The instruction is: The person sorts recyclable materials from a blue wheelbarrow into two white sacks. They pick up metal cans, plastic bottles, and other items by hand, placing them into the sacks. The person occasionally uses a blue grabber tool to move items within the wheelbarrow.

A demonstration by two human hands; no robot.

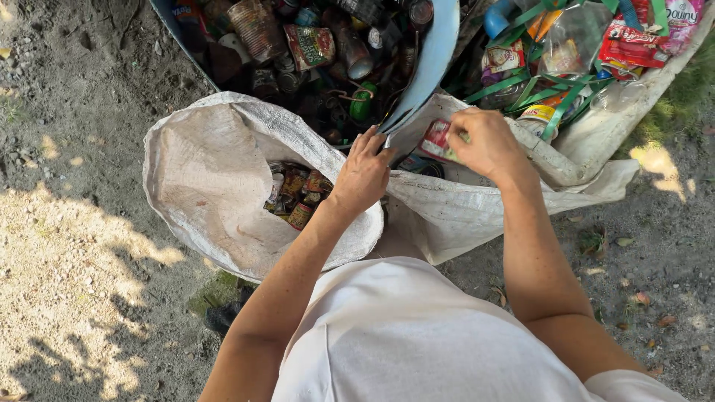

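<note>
A large container [693, 45] heaped with discarded cans, bottles and wrappers was seen across the top of the view, with sandy, sun-dappled ground [74, 246] spread around it. Below it, a white woven sack [201, 179] was held open-mouthed, its rim rolled back, and crushed cans [296, 195] were seen lying in its bottom. A second pale sack [462, 212] was draped to the right of it, partly under the hands. A curved blue-grey sheet [432, 52] was seen rising from between the sacks up toward the heap.

The left hand [363, 173] was laid at the near rim of the open sack, its fingers spread and touching the lower end of the blue-grey sheet; nothing could be seen gripped in it. The right hand [488, 143] was closed around a red and white can [436, 139], which was held just beside the left hand, to its right. The can's long axis could not be told, most of it being covered by the fingers. The open sack's mouth lay to the left of the can, beyond the left hand, so that the can was nearer the second sack than the crushed cans.
</note>
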